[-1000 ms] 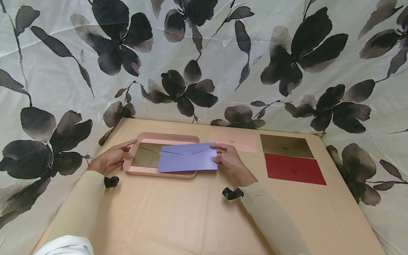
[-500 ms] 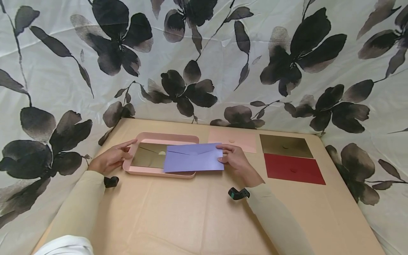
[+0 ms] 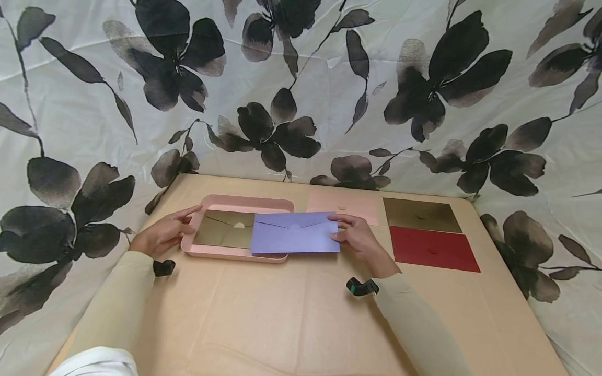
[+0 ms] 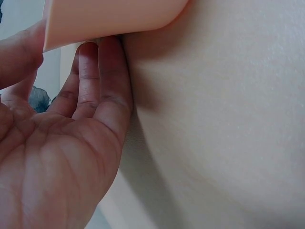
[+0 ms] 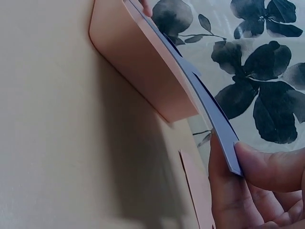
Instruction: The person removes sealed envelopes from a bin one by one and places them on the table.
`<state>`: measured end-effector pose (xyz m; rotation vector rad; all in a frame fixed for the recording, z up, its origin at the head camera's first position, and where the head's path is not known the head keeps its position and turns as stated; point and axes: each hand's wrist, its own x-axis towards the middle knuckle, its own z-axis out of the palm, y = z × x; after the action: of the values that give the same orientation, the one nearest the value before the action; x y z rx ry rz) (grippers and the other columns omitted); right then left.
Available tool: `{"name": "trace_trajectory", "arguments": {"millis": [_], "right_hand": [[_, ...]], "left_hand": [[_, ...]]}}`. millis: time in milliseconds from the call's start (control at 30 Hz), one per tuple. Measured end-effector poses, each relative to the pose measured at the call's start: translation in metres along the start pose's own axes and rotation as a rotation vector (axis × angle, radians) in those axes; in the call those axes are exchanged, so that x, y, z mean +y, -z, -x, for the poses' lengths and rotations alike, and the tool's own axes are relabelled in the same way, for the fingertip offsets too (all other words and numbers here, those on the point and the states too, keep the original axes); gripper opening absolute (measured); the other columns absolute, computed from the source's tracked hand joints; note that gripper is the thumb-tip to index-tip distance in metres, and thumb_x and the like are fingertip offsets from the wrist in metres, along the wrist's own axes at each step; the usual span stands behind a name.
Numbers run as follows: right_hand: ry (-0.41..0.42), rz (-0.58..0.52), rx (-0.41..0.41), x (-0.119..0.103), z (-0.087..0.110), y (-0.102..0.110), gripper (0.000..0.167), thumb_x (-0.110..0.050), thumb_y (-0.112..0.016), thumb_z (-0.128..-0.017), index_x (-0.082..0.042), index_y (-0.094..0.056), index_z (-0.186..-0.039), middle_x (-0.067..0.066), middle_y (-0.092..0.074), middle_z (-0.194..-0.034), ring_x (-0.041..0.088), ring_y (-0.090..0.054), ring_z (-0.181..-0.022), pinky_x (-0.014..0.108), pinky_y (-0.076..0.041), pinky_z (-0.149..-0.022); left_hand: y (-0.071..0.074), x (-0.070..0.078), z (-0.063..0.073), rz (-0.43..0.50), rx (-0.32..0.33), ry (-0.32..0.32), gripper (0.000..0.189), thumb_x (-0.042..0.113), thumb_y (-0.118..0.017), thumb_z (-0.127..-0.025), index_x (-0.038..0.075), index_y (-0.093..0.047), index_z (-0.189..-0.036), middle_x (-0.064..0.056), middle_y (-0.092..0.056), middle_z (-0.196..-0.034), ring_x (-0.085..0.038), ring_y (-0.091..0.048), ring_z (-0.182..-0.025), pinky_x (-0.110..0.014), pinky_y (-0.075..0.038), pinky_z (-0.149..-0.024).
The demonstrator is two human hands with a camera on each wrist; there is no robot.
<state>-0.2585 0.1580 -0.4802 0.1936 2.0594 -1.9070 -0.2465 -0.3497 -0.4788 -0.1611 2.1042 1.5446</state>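
A lavender envelope (image 3: 295,235) lies across the right half of a pink tray (image 3: 235,255), its right end reaching past the rim. My right hand (image 3: 359,237) pinches that end, the thumb (image 5: 267,167) on one face and fingers on the other. Inside the tray, a gold envelope (image 3: 226,230) with a round pale seal shows on the left; its right part is hidden under the lavender one. My left hand (image 3: 162,232) holds the tray's left end. In the left wrist view its fingertips tuck against the underside of the tray (image 4: 109,19).
Right of the tray, a pale pink envelope (image 3: 348,202) lies at the table's back. Further right, another gold envelope (image 3: 422,213) lies just behind a red envelope (image 3: 432,250). A floral cloth (image 3: 301,78) hangs behind the wooden table (image 3: 263,318).
My right hand has drawn the lavender envelope to the right, uncovering more of the gold envelope and its seal. My left hand and the tray stay put.
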Motion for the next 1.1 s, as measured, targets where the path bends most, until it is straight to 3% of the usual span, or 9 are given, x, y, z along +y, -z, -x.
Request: {"name": "trace_trajectory", "arguments": {"millis": [200, 433, 800, 1100], "right_hand": [[0.011, -0.008, -0.005, 0.0, 0.003, 0.007, 0.055, 0.014, -0.068, -0.088, -0.006, -0.066, -0.139, 0.002, -0.069, -0.111, 0.014, -0.064, -0.091, 0.021, -0.06, -0.07], [0.014, 0.0, -0.007, 0.002, 0.004, 0.018, 0.055, 0.012, -0.068, -0.089, -0.005, -0.064, -0.141, 0.003, -0.066, -0.112, 0.014, -0.063, -0.09, 0.02, -0.057, -0.067], [0.003, -0.017, -0.014, 0.006, 0.01, 0.035, 0.055, 0.011, -0.068, -0.091, -0.005, -0.062, -0.144, 0.0, -0.068, -0.115, 0.016, -0.061, -0.102, 0.022, -0.06, -0.076], [-0.009, -0.043, -0.019, 0.009, 0.014, 0.052, 0.058, 0.011, -0.067, -0.091, -0.005, -0.059, -0.146, -0.003, -0.068, -0.115, 0.013, -0.066, -0.096, 0.021, -0.06, -0.074]], "left_hand": [[0.0, -0.001, -0.002, 0.006, 0.007, 0.009, 0.084, 0.006, -0.054, -0.102, 0.028, -0.007, -0.168, -0.027, 0.011, -0.173, -0.047, -0.003, -0.16, -0.059, -0.022, -0.127], [-0.001, -0.002, 0.0, 0.005, 0.005, -0.006, 0.083, 0.006, -0.054, -0.103, 0.027, -0.007, -0.168, -0.028, 0.006, -0.173, -0.043, -0.013, -0.157, -0.055, -0.029, -0.126], [-0.002, 0.0, 0.0, -0.007, 0.01, 0.005, 0.082, 0.007, -0.053, -0.103, 0.027, -0.007, -0.168, -0.029, 0.005, -0.172, -0.045, -0.012, -0.157, -0.06, -0.024, -0.126], [-0.002, 0.001, 0.002, 0.019, -0.004, -0.012, 0.081, 0.007, -0.052, -0.104, 0.026, -0.007, -0.168, -0.026, 0.002, -0.173, -0.043, -0.012, -0.158, -0.058, -0.024, -0.126]]}}
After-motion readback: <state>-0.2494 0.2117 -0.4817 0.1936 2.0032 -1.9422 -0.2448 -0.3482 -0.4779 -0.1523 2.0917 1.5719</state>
